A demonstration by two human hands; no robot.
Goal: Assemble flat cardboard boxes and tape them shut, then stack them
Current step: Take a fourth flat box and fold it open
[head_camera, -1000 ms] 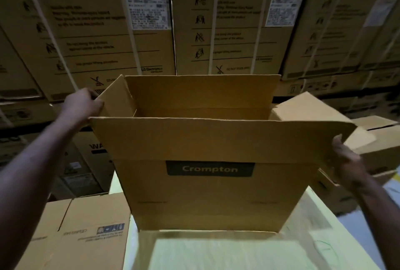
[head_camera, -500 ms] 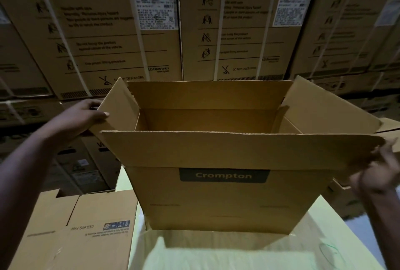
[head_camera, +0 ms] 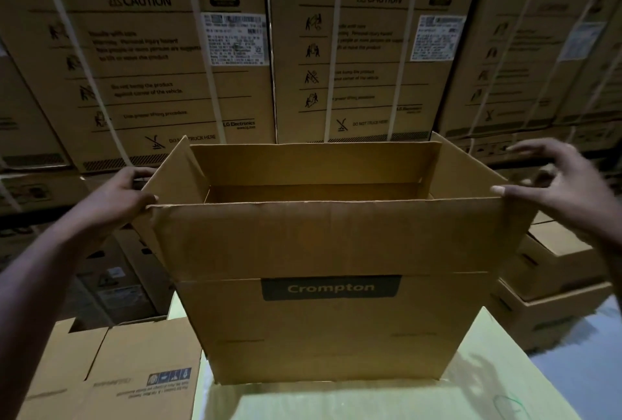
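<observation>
Crompton box (head_camera: 330,335) stands upright on pale green top (head_camera: 336,406), poss. table.

Tan box (head_camera: 323,244), black label (head_camera: 331,287), seemingly pale-green surface (head_camera: 370,402)

Place: a warehouse or stockroom is shown.
Beyond left hand (head_camera: 111,204) and right hand (head_camera: 565,190): tall cartons (head_camera: 161,76) are stacked as a wall, bound with white straps (head_camera: 331,59).
Markings: "CAUTION" and "Clamp bottom" are printed; barcode labels (head_camera: 235,39) are stuck on.
Below left hand: small boxes (head_camera: 134,369) are piled.
Below right hand: lidded boxes (head_camera: 555,271) are stacked.
</observation>
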